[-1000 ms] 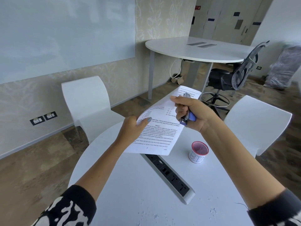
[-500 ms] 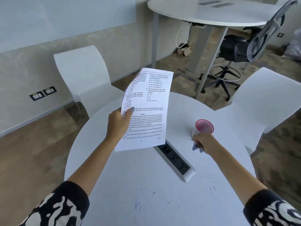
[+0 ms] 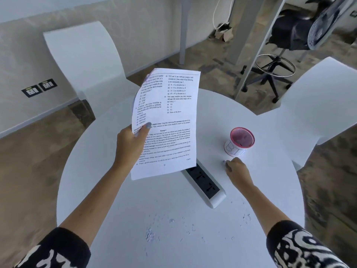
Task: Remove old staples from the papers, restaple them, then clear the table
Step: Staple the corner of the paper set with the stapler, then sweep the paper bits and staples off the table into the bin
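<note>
My left hand (image 3: 131, 147) grips a stack of printed papers (image 3: 173, 117) by the left edge and holds it upright above the round white table (image 3: 154, 209). My right hand (image 3: 238, 172) rests low on the table just in front of a small pink-rimmed cup (image 3: 241, 141) with letters drawn on its side. Its fingers are curled around a small blue tool (image 3: 223, 161), of which only a tip shows at the fingertips.
A grey power strip (image 3: 204, 182) lies across the table's middle, partly behind the papers. Small paper bits (image 3: 150, 235) are scattered near the front edge. White chairs stand at the far left (image 3: 87, 60) and right (image 3: 313, 105). A black office chair (image 3: 289, 35) is behind.
My right hand left the papers and dropped to the table beside the cup, still closed on the blue tool. The left hand raised the papers upright. My view tilted down.
</note>
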